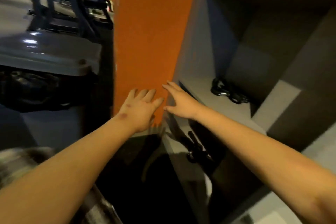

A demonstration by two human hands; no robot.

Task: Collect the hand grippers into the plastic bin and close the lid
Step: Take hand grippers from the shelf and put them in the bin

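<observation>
**Reaching in, nothing picked up yet**

I see both hands with fingers apart, holding nothing. The left hand is spread at the orange pillar, likely to steady. The right hand stretches just right of the pillar toward a shelf where black grippers lie. A lower pair lies below them. Left of the pillar sits a blurred, grey-lidded bin.

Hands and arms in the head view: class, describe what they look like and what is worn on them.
The left arm and right arm are bare; no sleeves show. The left hand and right hand show no gloves, rings or watch. Two small dark marks sit by the left wrist.
</observation>
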